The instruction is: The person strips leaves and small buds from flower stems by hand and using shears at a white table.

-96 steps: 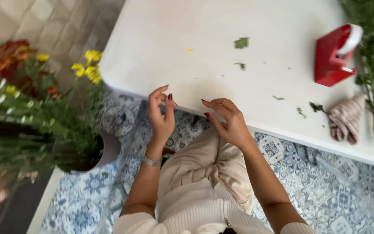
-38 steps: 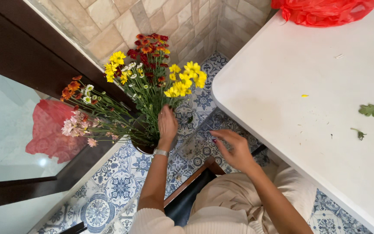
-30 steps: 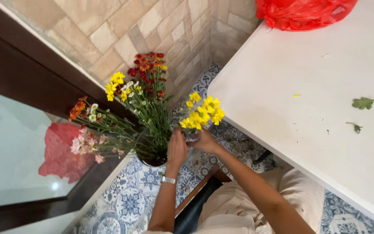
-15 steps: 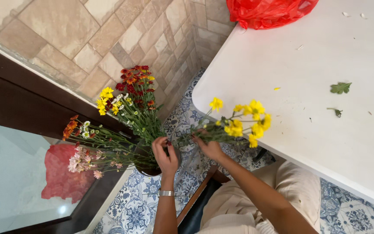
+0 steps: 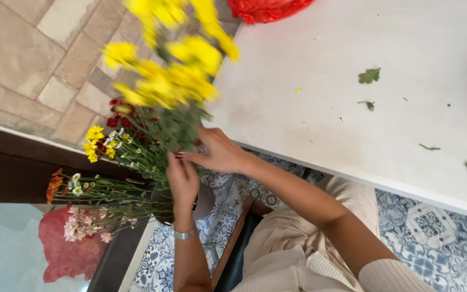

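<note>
Beside the near left corner of the white desk (image 5: 385, 124), both hands meet on a bunch of yellow chrysanthemum flowers on green leafy stems (image 5: 174, 65). The left hand (image 5: 182, 181), with a silver bracelet at the wrist, has its fingers closed around the lower stems, and the right hand (image 5: 220, 154) grips the same stems just above it, fingers curled round them. The yellow heads are blurred and stand up close to the camera, over the desk edge and the beige stone wall tiles (image 5: 39, 59).

Below the hands, a dark round vase (image 5: 163, 208) on the blue-and-white patterned floor tiles (image 5: 433, 232) holds more flowers: small yellow, dark red, orange, white and pale pink ones (image 5: 104, 178), their stems fanning out to the left. A red bag (image 5: 268, 8) lies at the far edge of the desk, and loose green leaf scraps (image 5: 369, 75) are scattered across its top. The person wears beige trousers (image 5: 298, 243) and a cream ribbed sleeve.
</note>
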